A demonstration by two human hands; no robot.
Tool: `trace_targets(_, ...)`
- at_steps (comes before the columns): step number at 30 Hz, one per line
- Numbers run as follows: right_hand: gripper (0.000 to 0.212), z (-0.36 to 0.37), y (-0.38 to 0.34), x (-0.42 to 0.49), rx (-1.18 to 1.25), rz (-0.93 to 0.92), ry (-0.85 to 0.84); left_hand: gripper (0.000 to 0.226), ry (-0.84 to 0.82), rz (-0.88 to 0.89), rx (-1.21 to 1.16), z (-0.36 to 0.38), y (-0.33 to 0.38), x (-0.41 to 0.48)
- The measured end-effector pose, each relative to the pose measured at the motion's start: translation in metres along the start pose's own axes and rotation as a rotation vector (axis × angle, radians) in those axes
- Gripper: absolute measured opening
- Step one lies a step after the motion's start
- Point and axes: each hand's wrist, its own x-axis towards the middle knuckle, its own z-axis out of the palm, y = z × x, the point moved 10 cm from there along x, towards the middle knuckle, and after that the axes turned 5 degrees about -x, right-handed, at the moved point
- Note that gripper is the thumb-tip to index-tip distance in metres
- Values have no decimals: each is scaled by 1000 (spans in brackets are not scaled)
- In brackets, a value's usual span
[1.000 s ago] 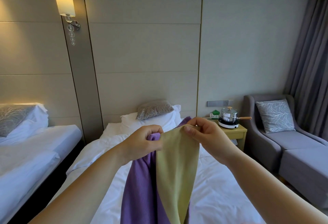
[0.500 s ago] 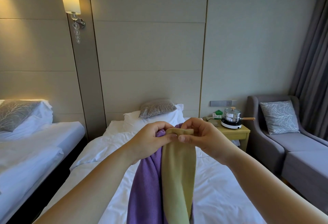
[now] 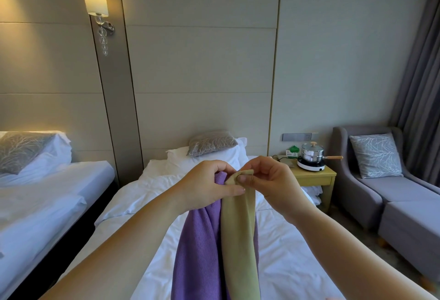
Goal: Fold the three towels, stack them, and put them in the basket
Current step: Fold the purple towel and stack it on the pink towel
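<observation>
The left hand [image 3: 209, 188] grips the purple towel [image 3: 197, 252] and the right hand [image 3: 269, 180] pinches the top edge of the green towel [image 3: 240, 240], both above the bed [image 3: 285, 264]. The towels hang limp. They look light and soft, so they are probably best held by the corners.

Hanging side by side — purple towel [image 3: 197, 247], olive towel [image 3: 240, 240], tops bunched.

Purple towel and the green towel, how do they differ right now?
The purple towel is ribbed; the green towel looks smooth. The green towel hangs in front, partly covering the purple towel. The right hand pinches the green towel's top; the purple towel's top sits in the left hand. Both hang over the bed.
</observation>
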Motion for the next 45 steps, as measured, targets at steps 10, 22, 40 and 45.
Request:
trace_targets(10,5,20,24,-12,251,83,-105,3,-3,-21,-61,-15,3,1)
trace_targets(22,4,20,26,-10,95,103,-68,11,84,57,-26,-17,14,3)
trace_targets(40,24,-13,57,-4,98,282,10,21,594,-60,-228,-144,-12,-9)
trace_targets(45,23,-11,24,13,50,231,-44,24,672,-147,-192,-150,-32,-10)
